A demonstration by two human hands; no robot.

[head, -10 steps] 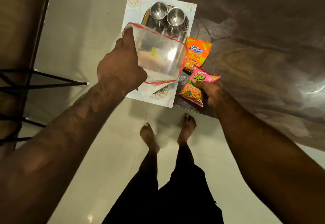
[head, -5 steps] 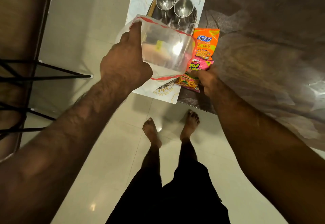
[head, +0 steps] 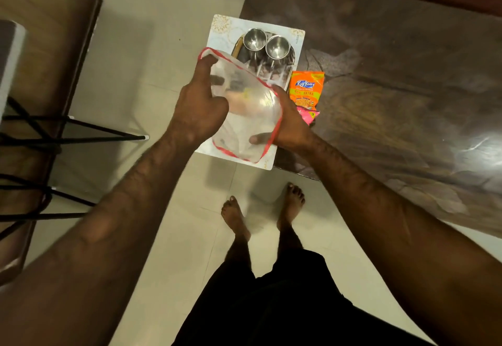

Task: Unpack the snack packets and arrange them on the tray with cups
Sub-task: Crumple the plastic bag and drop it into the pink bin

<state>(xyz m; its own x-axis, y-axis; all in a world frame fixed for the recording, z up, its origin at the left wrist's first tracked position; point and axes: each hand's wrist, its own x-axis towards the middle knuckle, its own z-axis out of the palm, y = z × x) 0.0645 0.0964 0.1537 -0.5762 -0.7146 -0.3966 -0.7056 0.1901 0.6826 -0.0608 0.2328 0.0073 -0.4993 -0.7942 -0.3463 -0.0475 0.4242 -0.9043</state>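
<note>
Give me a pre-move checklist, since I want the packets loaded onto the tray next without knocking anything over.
1. Both steel cups upright on the tray: ok.
2. Orange Kurkure packet out of the bag, lying on the dark table: ok.
3. Pink packet reachable: not ok, mostly hidden behind the right hand.
4. Hands free: not ok; the left hand and the right hand both grip the clear red-edged plastic bag.
5. Bag emptied: cannot tell, something pale shows through it.
6. Free space on the patterned white tray: cannot tell, the bag covers its near half.
</note>
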